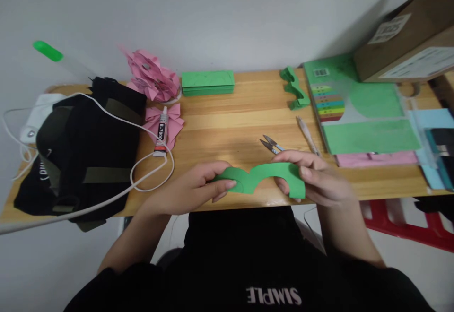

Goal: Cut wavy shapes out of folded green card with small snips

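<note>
A green paper strip (pixel 264 172) with wavy cut edges is held up above the front edge of the table. My left hand (pixel 198 186) pinches its left end, where a drawn curved line shows. Around its right end, my right hand (pixel 321 179) is closed, thumb in front and some fingers behind. Just beyond the right hand, small thread snips (pixel 271 144) with blue handles lie on the wood. A pale pen-like tool (pixel 308 134) rests to their right. Farther back stand several curvy cut green paper pieces (pixel 295 89).
Folded green paper (pixel 207 82) lies by the wall. Pink paper flowers (pixel 152 75) and a glue tube (pixel 161 132) are at left, beside a black bag (pixel 95 146) crossed by a white cable (pixel 106 194). Green paper packs (pixel 369 108) and a cardboard box (pixel 407 33) stand right.
</note>
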`<state>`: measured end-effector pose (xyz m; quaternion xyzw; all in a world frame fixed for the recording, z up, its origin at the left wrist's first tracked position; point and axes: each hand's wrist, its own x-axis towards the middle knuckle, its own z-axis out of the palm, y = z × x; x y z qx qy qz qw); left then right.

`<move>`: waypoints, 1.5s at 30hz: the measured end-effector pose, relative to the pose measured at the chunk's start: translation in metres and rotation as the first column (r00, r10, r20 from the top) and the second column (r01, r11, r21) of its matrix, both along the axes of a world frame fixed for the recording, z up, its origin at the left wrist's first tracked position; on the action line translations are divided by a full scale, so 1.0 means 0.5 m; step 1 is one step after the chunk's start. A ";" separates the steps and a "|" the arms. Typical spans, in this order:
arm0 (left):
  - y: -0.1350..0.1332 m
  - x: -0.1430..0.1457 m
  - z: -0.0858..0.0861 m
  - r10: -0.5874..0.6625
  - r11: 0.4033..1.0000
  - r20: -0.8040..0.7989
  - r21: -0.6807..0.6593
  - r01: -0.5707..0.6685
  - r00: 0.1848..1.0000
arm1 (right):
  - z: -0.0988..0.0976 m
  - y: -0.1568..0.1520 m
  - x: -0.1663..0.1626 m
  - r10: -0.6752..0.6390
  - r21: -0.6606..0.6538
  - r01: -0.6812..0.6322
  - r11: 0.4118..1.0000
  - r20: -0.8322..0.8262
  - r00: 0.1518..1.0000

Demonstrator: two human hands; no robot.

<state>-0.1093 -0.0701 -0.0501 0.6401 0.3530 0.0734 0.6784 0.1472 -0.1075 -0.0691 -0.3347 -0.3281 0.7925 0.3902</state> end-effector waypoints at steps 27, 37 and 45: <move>0.005 0.019 -0.029 0.203 0.947 0.198 -0.289 -0.140 0.959 | -0.012 0.011 -0.021 -0.118 0.072 0.112 0.991 0.094 0.989; 0.011 0.048 -0.024 0.326 0.945 0.230 -0.100 -0.311 0.917 | -0.052 0.019 -0.036 -0.216 0.291 0.153 0.944 0.196 0.956; -0.007 0.080 -0.011 0.380 0.919 0.290 -0.011 -0.393 0.879 | -0.042 0.007 -0.097 -0.327 0.429 0.188 0.883 0.278 0.903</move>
